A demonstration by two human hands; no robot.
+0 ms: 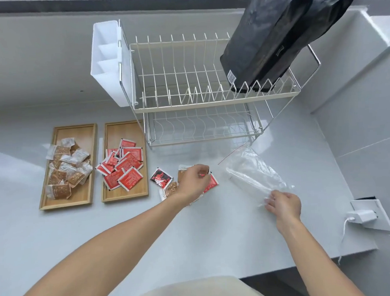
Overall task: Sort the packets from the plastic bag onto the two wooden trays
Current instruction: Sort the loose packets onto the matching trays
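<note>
Two wooden trays lie side by side at the left. The left tray (pixel 81 130) carries several brown-and-white packets (pixel 66 168). The right tray (pixel 124 130) carries several red packets (pixel 123 167). A few loose packets lie on the counter between the trays and the bag: a red-and-black one (pixel 161 178), a brown one (pixel 170 189) and a red one (pixel 211 183). My left hand (pixel 194 181) rests over this pile with its fingers pinching the red packet. My right hand (pixel 283 205) grips the near corner of the clear plastic bag (pixel 251 170), which lies flat.
A two-tier wire dish rack (pixel 194 98) stands behind the packets, with a white cutlery holder (pixel 106 62) on its left side and a black foil bag (pixel 274 37) on its top tier. A wall socket with a white charger (pixel 363 215) sits at the right.
</note>
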